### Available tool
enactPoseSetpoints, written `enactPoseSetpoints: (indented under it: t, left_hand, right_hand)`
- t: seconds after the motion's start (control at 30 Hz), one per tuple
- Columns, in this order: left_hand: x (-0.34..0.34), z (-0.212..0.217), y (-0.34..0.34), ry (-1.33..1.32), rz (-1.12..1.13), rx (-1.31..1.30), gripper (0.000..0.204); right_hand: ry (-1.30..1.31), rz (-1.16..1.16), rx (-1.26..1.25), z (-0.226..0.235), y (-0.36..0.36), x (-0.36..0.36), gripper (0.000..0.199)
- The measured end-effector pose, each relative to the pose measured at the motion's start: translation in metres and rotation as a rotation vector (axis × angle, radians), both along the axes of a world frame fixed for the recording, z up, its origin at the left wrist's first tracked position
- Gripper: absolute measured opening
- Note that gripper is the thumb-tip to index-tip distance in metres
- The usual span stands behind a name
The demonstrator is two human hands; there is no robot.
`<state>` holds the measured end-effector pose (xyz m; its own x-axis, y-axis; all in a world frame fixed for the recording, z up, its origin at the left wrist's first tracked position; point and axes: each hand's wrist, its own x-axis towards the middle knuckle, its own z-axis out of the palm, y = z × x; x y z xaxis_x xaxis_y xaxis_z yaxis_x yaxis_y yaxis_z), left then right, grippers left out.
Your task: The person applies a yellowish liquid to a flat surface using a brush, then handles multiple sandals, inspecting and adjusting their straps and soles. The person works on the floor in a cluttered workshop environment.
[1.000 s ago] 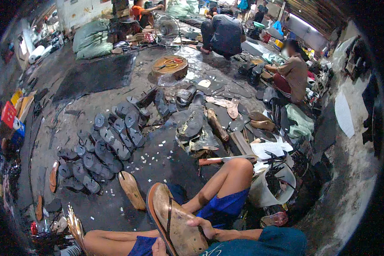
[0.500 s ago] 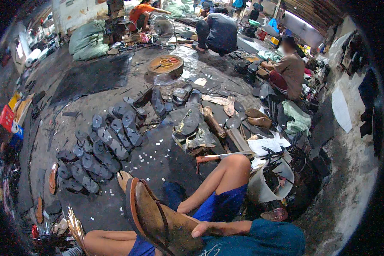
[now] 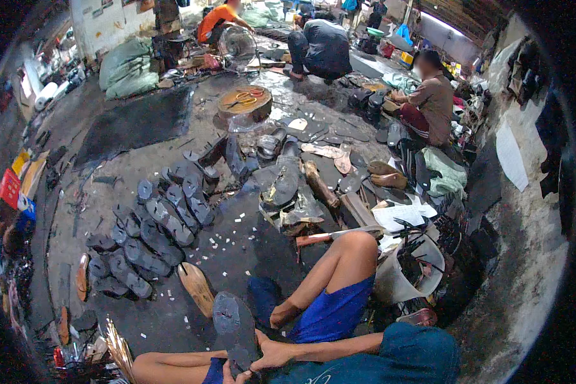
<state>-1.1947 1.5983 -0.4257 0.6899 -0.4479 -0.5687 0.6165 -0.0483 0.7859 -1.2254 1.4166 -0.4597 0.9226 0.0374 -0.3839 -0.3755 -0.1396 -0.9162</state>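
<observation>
A dark sandal (image 3: 232,320) is held over my lap, its flat, scuffed black underside facing me. My right hand (image 3: 272,351) grips its right edge, fingers closed round the side. At its lower end my left hand (image 3: 237,376) is closed on it, partly cut off by the picture's lower edge. Just beyond the sandal, a light wooden shoe last (image 3: 196,289) lies on the floor. Rows of dark sandals (image 3: 144,256) are spread on the floor ahead to the left.
A hammer (image 3: 329,237) lies beyond my right knee. To its right stands a white bucket (image 3: 409,272) of dark strips. A round wooden block (image 3: 244,105) carries scissors (image 3: 248,96). A person (image 3: 429,102) sits at the far right; others crouch farther back.
The sandal has been turned so its dark underside faces me; its brown upper side showed before. My left hand has come into view at its lower end.
</observation>
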Motion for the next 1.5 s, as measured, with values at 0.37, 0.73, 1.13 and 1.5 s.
enactPoseSetpoints:
  t: [0.37,0.73,1.13,1.5]
  left_hand:
    - [-0.008,-0.014,-0.005,0.044,0.004,0.031,0.042]
    - [0.086,0.011,-0.064,-0.301,0.131,-0.301,0.076]
    - [0.203,-0.014,-0.053,-0.106,0.549,-0.642,0.071]
    - [0.125,-0.016,-0.075,0.438,0.298,-1.166,0.074]
  right_hand:
    - [0.123,-0.111,0.158,-0.016,0.003,-0.013,0.105]
    - [-0.126,-0.187,0.451,0.081,-0.072,0.046,0.078]
    - [0.051,-0.24,0.26,0.011,-0.089,0.043,0.058]
    - [-0.574,0.197,-0.372,0.049,-0.099,0.192,0.044]
